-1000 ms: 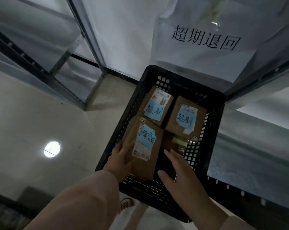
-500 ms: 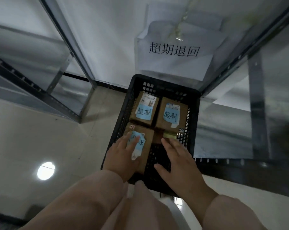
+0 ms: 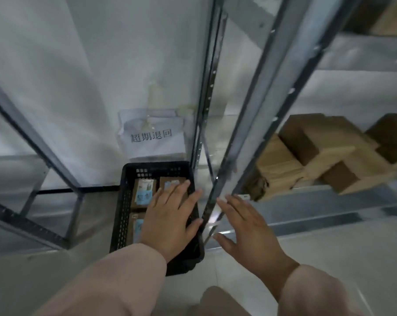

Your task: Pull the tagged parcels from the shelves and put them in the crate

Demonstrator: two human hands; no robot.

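Head view: apparently three tagged parcels (image 3: pixel 144 192), blue labels up, lie flat in the black crate (image 3: pixel 122 213), set beside the shelving (image 3: pixel 245 133) presumably for short carries; left hand (image 3: pixel 170 215) above it and right hand (image 3: pixel 247 231) alongside are spread, empty.

The black crate (image 3: pixel 122 215), rectangular perforated plastic, stands open side up and holds three flat brown cardboard parcels, each with a blue tag on top. The first parcel (image 3: pixel 144 193) lies at its 11 o'clock, the second parcel (image 3: pixel 170 181) just beside it at 1 o'clock, and the third parcel (image 3: pixel 136 226) at 7 o'clock, the last two partly hidden. At 2 o'clock from the crate, well apart, brown boxes (image 3: pixel 318 151) lie stacked askew on a metal shelf (image 3: pixel 318 202), and no tags can be made out on them.
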